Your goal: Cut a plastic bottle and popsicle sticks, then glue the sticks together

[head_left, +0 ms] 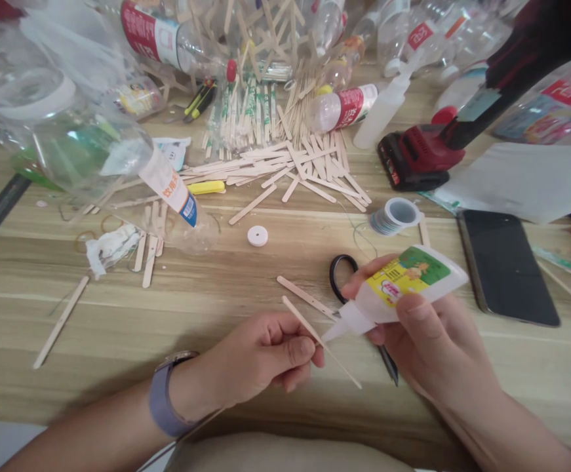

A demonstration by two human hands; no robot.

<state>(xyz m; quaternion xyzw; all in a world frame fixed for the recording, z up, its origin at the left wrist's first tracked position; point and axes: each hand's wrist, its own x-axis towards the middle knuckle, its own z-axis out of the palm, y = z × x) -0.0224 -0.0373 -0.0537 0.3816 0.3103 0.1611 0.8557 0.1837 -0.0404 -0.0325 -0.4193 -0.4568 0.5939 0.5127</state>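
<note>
Near the front middle of the table, my left hand [270, 357] is closed on a thin wooden stick [340, 367], which slants down to the right. My right hand [427, 328] grips a glue bottle [413, 272] with a yellow and green label. The bottle's nozzle points down to the left, and its tip is at the stick beside my left fingertips. Whether glue is coming out cannot be made out. Behind the held stick, another wooden stick [305, 295] with small dark marks lies on the table. Black-handled scissors [340, 262] lie partly hidden under my right hand and the bottle.
A white disc [257, 236], a thread spool [396, 216] and a phone [509, 265] lie beyond my hands. Loose sticks [309, 164] are piled further back. A red and black power tool [417, 154] stands back right. Large clear bottles [103, 157] crowd the left; more line the back.
</note>
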